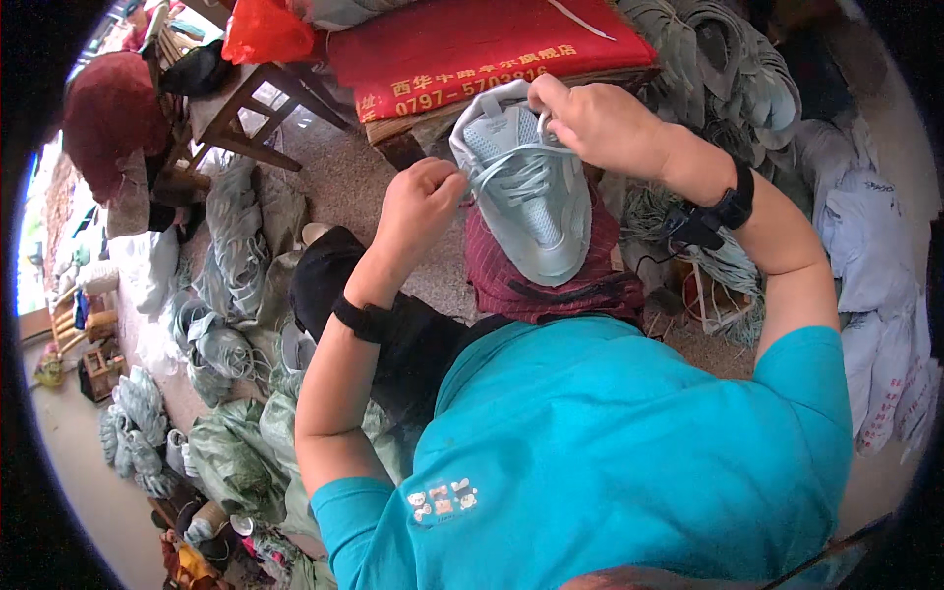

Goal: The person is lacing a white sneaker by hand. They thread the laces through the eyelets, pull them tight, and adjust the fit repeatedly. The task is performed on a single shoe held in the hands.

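A pale grey-green sneaker (536, 221) rests on maroon striped cloth (497, 261) in front of my body, toe pointing toward me. Its lace (521, 177) crosses the tongue in several rows. At the shoe's left side my left hand (421, 205) is closed, fingertips pinched on the lace beside the eyelets. My right hand (605, 123) is closed too, thumb and forefinger pinching the lace at the right side of the collar. The lace's ends are mostly hidden by my fingers.
A low table with a red printed cover (492, 49) stands just beyond the shoe. Bundles of grey shoe uppers (733, 69) hang at the far right, with white sacks (870, 246) below. A wooden stool (261, 113) and more bundles (236, 226) are on the left.
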{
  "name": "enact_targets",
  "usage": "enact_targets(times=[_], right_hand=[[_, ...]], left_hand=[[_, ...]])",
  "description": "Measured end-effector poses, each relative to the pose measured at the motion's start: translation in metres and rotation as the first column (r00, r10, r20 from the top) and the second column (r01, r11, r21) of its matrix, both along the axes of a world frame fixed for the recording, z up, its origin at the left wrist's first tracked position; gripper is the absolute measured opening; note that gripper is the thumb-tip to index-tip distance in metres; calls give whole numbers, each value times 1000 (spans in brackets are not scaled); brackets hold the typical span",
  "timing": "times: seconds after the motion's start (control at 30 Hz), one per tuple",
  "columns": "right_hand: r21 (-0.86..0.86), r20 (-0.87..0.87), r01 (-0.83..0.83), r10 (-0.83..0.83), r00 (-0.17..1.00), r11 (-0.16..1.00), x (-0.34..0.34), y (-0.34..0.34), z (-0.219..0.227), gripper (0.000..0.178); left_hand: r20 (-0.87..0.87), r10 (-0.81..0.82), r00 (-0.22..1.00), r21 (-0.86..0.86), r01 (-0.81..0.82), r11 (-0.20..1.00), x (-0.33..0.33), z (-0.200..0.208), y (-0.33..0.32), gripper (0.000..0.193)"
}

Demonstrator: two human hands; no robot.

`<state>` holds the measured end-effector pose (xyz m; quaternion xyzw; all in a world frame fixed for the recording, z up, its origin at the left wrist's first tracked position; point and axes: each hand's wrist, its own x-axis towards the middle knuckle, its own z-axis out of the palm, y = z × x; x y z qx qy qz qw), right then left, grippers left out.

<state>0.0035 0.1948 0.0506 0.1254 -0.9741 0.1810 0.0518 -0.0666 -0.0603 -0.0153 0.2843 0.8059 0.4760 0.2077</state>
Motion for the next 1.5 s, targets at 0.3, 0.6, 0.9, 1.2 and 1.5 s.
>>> enact_targets(times=[0.3,0.6,0.9,1.2,1.5], right_hand=[[-320,441,-79,222,869,944,-23,35,26,26],[-217,495,-77,178,850,973,-35,30,31,15],[-215,720,4,156,676,977,-65,36,25,28],[-55,669,-112,120,734,992,-70,20,27,30],[118,679,-92,-13,734,989,-76,-3,33,25]], left_hand=[[-268,-66,961,-291,-15,957,-2,36,12,30],[-481,-121,869,-219,14,976,-16,45,11,18],[-391,-522,758,-224,471,853,-57,36,13,30],[-188,-552,812,-195,520,832,-68,38,15,19],[-104,-406,908,-207,380,902,-61,36,28,22]])
